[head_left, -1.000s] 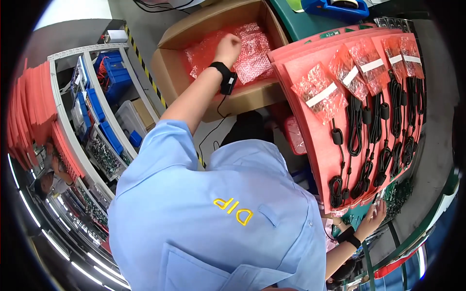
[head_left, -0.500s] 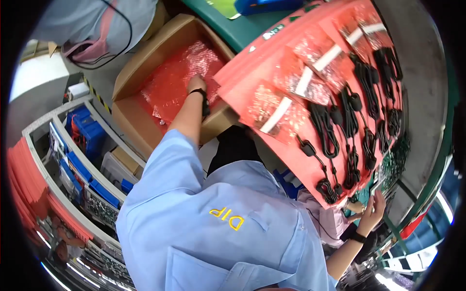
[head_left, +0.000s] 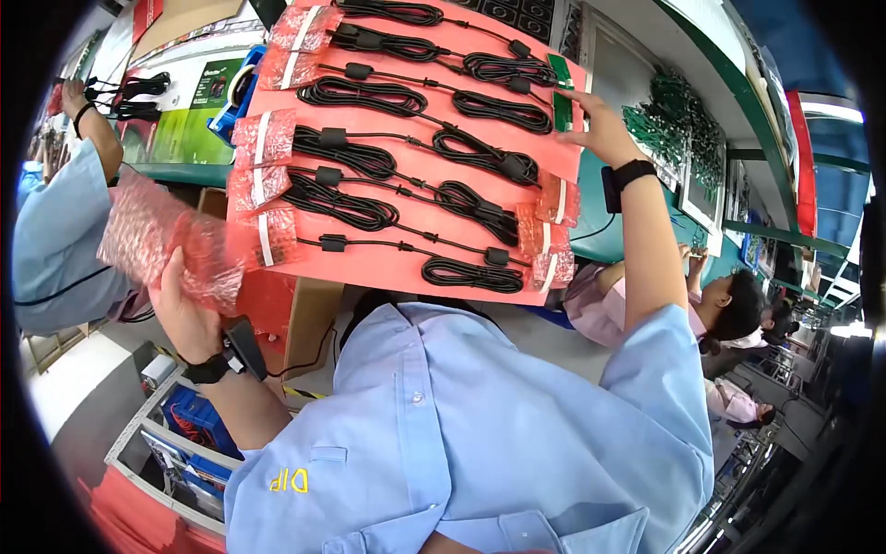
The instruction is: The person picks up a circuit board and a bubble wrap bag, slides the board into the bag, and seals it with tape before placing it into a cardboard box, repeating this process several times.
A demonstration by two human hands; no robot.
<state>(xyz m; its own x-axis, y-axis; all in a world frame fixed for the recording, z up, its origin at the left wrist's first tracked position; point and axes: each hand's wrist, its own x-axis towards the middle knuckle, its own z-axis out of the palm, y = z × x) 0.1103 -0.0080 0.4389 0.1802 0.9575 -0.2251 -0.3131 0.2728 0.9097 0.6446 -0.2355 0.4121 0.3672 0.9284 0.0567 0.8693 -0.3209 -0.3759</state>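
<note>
My left hand, with a black wrist strap, grips a stack of pink bubble-wrap sheets just left of a red tray. On the tray lie several coiled black cables in rows, with small pink bags along its left edge. My right hand, which wears a black wristband, reaches to the tray's right edge. Its fingertips pinch a narrow green circuit board lying there.
A person in a blue shirt stands at the left, holding black cables up. A seated person in pink is at the right. Green circuit boards hang at the upper right. A cardboard box and blue bins sit below the tray.
My left hand has come out of the cardboard box with bubble-wrap sheets in it. My right hand has risen from low on the right to the tray's edge. The view swung round.
</note>
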